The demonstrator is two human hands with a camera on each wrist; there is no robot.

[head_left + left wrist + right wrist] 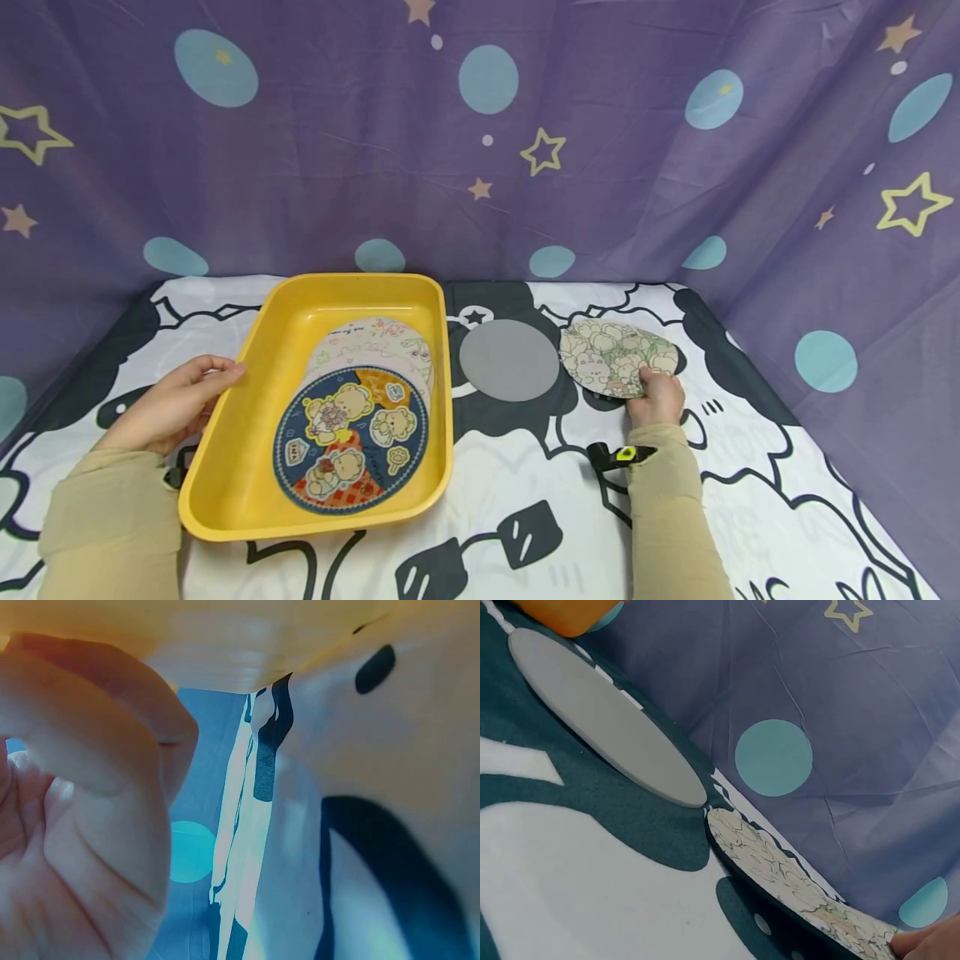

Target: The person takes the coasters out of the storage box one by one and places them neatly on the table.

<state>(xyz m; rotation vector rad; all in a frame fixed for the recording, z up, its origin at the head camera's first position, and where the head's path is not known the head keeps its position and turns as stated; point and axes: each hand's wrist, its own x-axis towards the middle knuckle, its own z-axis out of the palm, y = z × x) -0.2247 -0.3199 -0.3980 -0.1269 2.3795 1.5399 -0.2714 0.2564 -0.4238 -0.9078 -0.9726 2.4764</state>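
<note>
Evidently, the step in hand is the handling of the leafy-patterned mat (611, 354) by its rim while the yellow tray (292, 342) is steadied at its side. For this to be done well, the mat is best taken a little further in from the edge, so that it is not folded or let slip by a shallow hold. A low, level lift is advised, since the grey disc (510, 360) lies just beside the mat's left end and could be nudged; whether the two touch cannot be told. Any squeeze on the tray is best made light, lest the bear-printed disc (348, 442) and the pale floral disc (390, 337) partly covered by it be made to slide.

By the right hand (657, 398), the mat's near right edge is pinched, with the thumb laid on the printed face; the fingers beneath are mostly hidden. The mat is apparently tilted there rather than laid flat on the tablecloth (525, 475). The right forearm is stretched forward, well apart from the tray. By the left hand (168, 404), the tray's left rim is gripped from outside, and curled fingers are shown in the left wrist view. Whether the tray is slightly raised there cannot be told.
</note>
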